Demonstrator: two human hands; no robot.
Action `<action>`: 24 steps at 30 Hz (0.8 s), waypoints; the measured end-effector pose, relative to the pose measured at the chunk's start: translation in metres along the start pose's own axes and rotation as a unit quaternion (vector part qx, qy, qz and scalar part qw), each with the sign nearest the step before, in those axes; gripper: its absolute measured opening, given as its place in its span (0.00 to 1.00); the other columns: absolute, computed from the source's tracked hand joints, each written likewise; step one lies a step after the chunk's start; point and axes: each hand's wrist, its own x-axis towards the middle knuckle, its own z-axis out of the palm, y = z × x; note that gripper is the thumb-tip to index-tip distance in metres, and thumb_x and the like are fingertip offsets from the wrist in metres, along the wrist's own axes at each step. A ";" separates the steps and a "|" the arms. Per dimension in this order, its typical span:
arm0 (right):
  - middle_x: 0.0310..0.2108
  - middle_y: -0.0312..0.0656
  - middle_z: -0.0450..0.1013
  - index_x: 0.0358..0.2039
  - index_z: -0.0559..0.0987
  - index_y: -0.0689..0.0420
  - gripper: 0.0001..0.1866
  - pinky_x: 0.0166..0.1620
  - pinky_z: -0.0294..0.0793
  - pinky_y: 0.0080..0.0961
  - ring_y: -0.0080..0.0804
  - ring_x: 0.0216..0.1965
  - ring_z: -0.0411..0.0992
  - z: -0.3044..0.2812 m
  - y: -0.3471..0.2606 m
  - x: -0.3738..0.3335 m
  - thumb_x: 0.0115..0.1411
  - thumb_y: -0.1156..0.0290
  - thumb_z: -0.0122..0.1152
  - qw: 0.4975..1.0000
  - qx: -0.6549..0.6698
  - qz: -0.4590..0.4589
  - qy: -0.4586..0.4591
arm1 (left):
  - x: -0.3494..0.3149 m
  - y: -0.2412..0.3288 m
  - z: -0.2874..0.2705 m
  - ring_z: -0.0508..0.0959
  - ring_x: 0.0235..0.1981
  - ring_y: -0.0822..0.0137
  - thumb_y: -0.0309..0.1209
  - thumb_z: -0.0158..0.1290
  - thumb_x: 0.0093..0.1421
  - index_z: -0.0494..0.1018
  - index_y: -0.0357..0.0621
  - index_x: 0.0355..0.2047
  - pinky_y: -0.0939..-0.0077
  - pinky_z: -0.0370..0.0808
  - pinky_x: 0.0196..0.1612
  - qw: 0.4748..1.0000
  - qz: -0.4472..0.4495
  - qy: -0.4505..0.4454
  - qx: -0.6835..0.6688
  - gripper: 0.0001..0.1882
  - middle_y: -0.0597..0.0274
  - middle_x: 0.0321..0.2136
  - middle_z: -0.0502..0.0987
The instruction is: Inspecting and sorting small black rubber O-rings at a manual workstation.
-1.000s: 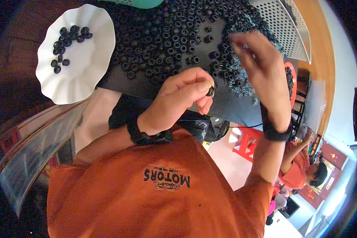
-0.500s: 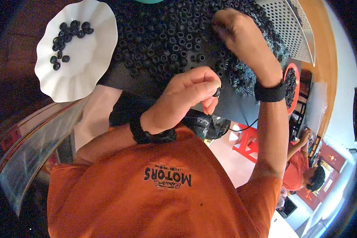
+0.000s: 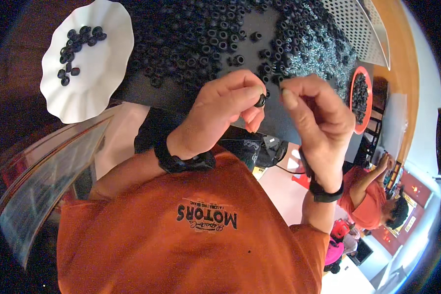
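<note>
Fingers of the left hand [image 3: 225,104] pinch a small black part [image 3: 260,101] above the near edge of the table [image 3: 288,129]. Just right of it, the right hand [image 3: 322,113] holds thumb and forefinger tips close together; whether they pinch anything, I cannot tell. Loose black rings [image 3: 201,41] and small pale pieces [image 3: 316,56] lie heaped beyond, and a scalloped white plate [image 3: 95,73] at left carries more dark pieces [image 3: 76,45].

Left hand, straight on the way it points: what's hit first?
Likely the right hand, across a short apparent gap from the small black ring that the left hand pinches. Depth is unclear in this single view.
</note>
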 end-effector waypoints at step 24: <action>0.27 0.45 0.73 0.37 0.77 0.62 0.15 0.25 0.73 0.28 0.38 0.24 0.74 0.007 0.006 -0.028 0.47 0.77 0.66 0.970 -0.136 -0.200 0.020 | -0.007 0.005 -0.001 0.69 0.22 0.77 0.42 0.41 0.66 0.67 0.40 0.39 0.84 0.66 0.23 0.992 0.010 -0.085 0.090 0.17 0.68 0.21 0.67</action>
